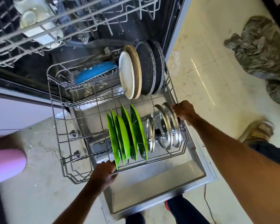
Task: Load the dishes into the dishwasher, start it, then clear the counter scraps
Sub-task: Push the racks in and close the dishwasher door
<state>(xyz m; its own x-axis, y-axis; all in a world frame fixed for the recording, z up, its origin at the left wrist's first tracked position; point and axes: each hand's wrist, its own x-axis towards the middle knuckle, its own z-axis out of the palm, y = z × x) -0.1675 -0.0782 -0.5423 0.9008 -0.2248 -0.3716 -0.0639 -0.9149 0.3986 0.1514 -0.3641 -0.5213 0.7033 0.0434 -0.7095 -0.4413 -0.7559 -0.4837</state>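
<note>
**Lower rack drawn out, both hands on its rim**

1. Rack position: the lower rack [55, 120] stands pulled out over the open door [160, 180], which lies flat.
2. Left hand [105, 172]: fingers curled round the front rim wire of the rack, just below the green plates [128, 138].
3. Right hand [183, 111]: fingers curled over the right rim wire, just beside the lids [163, 126].
4. Front load: five green plates stand on edge in a row. To their right, the metal-rimmed lids also stand on edge.
5. Rear load: a white plate [127, 75] stands on edge with a tan plate behind it, then two dark pans [148, 68]. A blue dish [94, 72] lies tilted at the rear left.
6. Upper rack [71, 21]: pulled out overhead, holding white cups [32, 18].
7. Surroundings: a crumpled cloth [262, 54] lies on the floor [200, 46], well apart from the door.
</note>
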